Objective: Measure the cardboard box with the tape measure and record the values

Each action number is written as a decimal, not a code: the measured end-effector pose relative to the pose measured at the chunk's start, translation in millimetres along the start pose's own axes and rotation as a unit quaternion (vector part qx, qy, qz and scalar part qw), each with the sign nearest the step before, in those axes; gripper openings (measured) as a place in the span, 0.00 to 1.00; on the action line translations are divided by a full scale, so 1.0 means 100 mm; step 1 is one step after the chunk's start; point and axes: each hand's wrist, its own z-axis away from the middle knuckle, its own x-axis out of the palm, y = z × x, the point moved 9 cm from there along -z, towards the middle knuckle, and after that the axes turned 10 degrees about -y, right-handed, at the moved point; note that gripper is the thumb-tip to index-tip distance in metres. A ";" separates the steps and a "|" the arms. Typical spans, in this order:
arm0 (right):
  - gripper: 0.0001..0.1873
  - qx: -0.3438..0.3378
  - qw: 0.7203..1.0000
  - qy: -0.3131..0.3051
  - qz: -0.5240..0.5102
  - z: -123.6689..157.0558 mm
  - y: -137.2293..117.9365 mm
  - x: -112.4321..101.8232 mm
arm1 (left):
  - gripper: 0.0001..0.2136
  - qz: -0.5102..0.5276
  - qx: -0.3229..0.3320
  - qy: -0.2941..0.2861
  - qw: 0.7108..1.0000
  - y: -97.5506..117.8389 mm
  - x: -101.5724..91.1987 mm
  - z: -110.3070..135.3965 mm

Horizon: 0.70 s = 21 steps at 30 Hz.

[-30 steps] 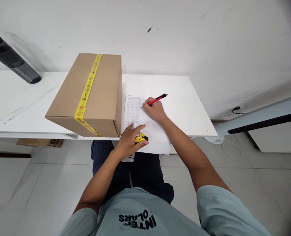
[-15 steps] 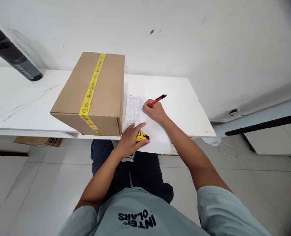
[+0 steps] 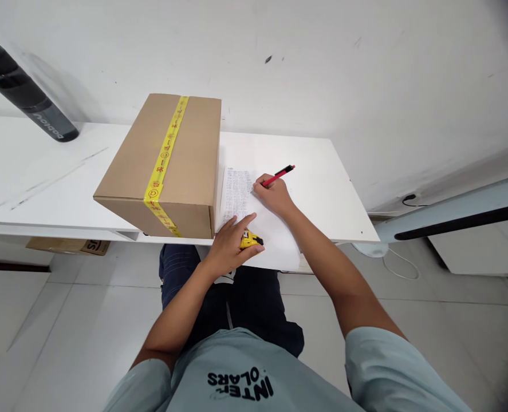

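My right hand (image 3: 273, 194) is closed round a red pen (image 3: 279, 174), its tip down on a white sheet of paper (image 3: 275, 234) covered at the upper left with small handwriting. My left hand (image 3: 229, 243) rests on the near part of the sheet, forefinger stretched out, the other fingers curled over a small yellow and black tape measure (image 3: 251, 240). A brown cardboard box (image 3: 168, 166) sealed with yellow printed tape stands just left of the paper on the white table (image 3: 318, 183).
A dark cylindrical object (image 3: 26, 97) leans in over the table's far left. A flat piece of cardboard (image 3: 69, 246) lies on the floor under the table. A white cable (image 3: 397, 269) trails on the floor at right. A white wall stands behind the table.
The view has shifted a little, so box and table sit slightly further right in the picture. Both hands stay in place on the paper; the pen tip has barely moved.
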 end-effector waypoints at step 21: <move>0.05 -0.004 1.000 0.015 0.002 0.00 0.00 -0.03 | 0.35 -0.005 -0.012 -0.012 1.000 -0.02 0.02 -0.01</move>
